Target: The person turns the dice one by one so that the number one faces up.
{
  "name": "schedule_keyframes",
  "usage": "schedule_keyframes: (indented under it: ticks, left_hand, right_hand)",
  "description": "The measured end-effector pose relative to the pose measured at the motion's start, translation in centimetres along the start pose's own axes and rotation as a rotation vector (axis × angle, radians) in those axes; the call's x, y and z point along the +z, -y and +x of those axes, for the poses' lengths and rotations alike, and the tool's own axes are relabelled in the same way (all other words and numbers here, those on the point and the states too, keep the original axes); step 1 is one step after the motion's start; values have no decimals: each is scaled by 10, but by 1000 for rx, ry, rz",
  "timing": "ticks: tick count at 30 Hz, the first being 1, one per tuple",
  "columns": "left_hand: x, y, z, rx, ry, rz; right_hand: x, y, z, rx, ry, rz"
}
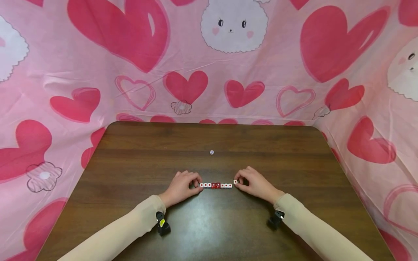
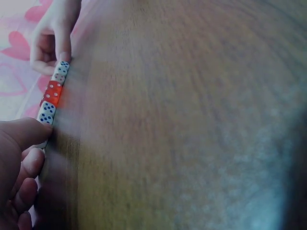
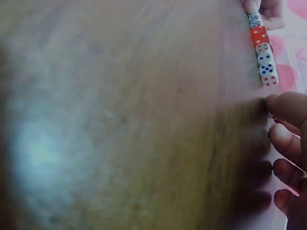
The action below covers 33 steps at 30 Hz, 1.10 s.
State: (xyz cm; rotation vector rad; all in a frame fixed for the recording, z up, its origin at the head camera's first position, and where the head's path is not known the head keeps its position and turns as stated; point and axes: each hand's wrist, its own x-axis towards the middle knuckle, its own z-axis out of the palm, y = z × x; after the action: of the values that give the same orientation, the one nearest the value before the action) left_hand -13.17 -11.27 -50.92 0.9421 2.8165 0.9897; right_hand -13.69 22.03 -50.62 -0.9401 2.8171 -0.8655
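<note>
A straight row of small dice lies on the wooden table, with two red dice (image 1: 216, 185) in the middle and white dice (image 1: 226, 185) on either side. My left hand (image 1: 183, 186) is at the row's left end, thumb and index finger pinching the end white die (image 1: 201, 185). Just past the right end, my right hand (image 1: 256, 184) pinches a single white die (image 1: 235, 182) between thumb and index finger, a small gap away from the row. In the right wrist view, the thumb (image 3: 288, 106) mostly hides that die. Blue and red pips show on the row's white dice (image 3: 266, 68).
One more white die (image 1: 212, 152) sits alone farther back on the brown table (image 1: 147, 159). Pink heart-patterned cloth (image 1: 209, 65) hangs behind the table and along both sides. Each wrist wears a black strapped device (image 1: 162, 224).
</note>
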Motion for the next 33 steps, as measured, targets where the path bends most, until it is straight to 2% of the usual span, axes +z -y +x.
schedule_keyframes:
  ticks: [10,33]
  left_hand:
    - [0,1,0,-8,5,-3]
    - [1,-2,-1,-18,8,-18]
  right_hand:
    - [5,7,0,-95,-28,-56]
    - [9,9,-3,-78,-17,-63]
